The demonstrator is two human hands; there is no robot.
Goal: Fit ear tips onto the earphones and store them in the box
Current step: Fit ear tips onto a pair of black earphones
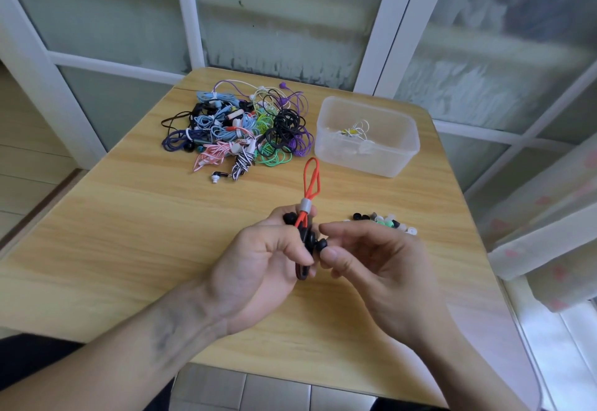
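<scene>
The left hand (258,258) holds the red earphones (307,213) (cord pointing up); the right hand (365,258) pinches a black ear tip (321,244) beside them.

Bare tabletop (129,216) left & centre; cable heap (239,126), box (365,155) behind, ear tips (384,221) right, approx.

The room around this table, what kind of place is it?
Probably a home, perhaps a balcony corner: a small wooden table against frosted-glass sliding doors, a floral curtain to the right, and a tiled floor.
</scene>
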